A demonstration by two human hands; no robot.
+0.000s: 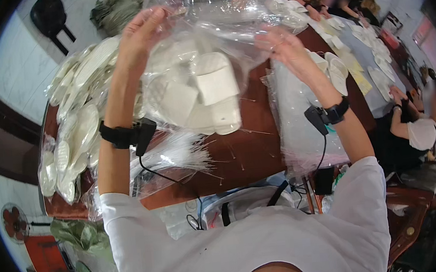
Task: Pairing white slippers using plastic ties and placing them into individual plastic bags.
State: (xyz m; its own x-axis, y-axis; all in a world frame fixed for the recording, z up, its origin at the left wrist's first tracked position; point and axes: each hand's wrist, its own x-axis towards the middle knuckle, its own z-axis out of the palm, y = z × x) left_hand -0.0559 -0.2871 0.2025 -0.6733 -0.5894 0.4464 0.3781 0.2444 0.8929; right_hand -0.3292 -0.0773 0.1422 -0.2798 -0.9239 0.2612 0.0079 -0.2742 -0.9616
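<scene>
A clear plastic bag (247,71) hangs over the table with several white slippers (217,84) inside it. Its upper left edge is pinched by my left hand (142,32), the fingers closed on the film. On the other side my right hand (287,49), slightly blurred, grips the film near the bag's upper right edge. Between my hands the bag's mouth looks stretched wide. The slippers lie jumbled together, their broad straps facing up. Both wrists carry black straps with small dark devices and cables.
Bagged white slippers (79,125) are heaped on the left of the brown table (248,151). Thin clear ties (178,155) lie near the front edge, and flat plastic bags (300,123) are stacked at right. Other people work at a grey table (365,68) covered with slippers.
</scene>
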